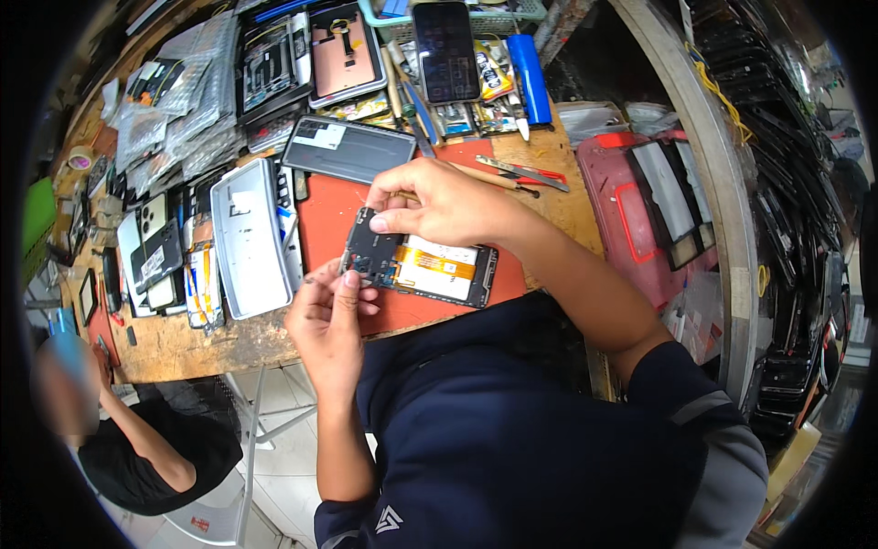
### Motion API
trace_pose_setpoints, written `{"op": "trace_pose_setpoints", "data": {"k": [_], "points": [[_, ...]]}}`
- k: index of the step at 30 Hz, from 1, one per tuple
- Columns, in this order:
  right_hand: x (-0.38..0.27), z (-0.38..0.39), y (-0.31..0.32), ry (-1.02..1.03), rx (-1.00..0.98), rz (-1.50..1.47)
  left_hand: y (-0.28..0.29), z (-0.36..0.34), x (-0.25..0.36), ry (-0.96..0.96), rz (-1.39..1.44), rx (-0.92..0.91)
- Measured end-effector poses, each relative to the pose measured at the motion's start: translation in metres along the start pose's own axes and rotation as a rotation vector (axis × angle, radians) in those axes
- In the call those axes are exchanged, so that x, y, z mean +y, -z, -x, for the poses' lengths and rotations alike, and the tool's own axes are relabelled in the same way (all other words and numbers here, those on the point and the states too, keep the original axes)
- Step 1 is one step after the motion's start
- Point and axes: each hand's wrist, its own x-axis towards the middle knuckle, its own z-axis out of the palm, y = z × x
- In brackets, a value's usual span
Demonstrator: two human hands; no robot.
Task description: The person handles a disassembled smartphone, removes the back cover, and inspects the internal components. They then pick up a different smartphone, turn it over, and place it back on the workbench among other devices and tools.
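Observation:
An opened phone [439, 265] lies over the red mat, its battery and orange flex cable exposed and a black cover on its left part. My left hand [334, 306] pinches the near left corner of this phone between thumb and fingers. From the far side, my right hand [434, 201] grips the upper left edge, its thumb pressed on the black cover. Just beyond lies a dark grey back cover [352, 149]. Whether a small part sits under my right fingers is hidden.
Tweezers [521, 172] and a wooden-handled tool lie right of my hand. A white tray-like cover [256, 242] stands left. Bagged parts [174, 101] pile up at far left; a dark phone [445, 55] rests at the back. Another person [146, 439] sits at lower left.

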Motion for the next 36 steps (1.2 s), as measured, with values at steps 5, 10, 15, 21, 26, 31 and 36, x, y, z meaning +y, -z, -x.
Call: {"op": "trace_pose_setpoints", "data": {"k": [5,10,15,21,26,31,36], "points": [[0.017,-0.011,0.001,0.013,-0.095,0.145,0.01,0.006,-0.015,-0.292,-0.643,0.116],[0.002,-0.006,-0.006,-0.059,-0.06,0.209,0.007,0.003,-0.016,-0.288,-0.588,0.101],[-0.01,0.003,-0.007,0.015,0.024,0.487,0.004,0.002,-0.01,-0.291,-0.617,0.069],[-0.009,0.007,-0.014,0.141,0.084,0.624,0.005,0.001,-0.008,-0.251,-0.596,0.037],[-0.011,0.005,-0.014,0.132,0.052,0.684,0.006,0.0,-0.009,-0.283,-0.673,0.012],[-0.008,0.005,-0.016,0.114,0.045,0.752,0.001,0.003,-0.008,-0.505,-0.907,0.048],[-0.015,0.008,-0.019,0.123,0.065,0.777,-0.001,0.007,-0.018,-0.641,-1.104,-0.048]]}}
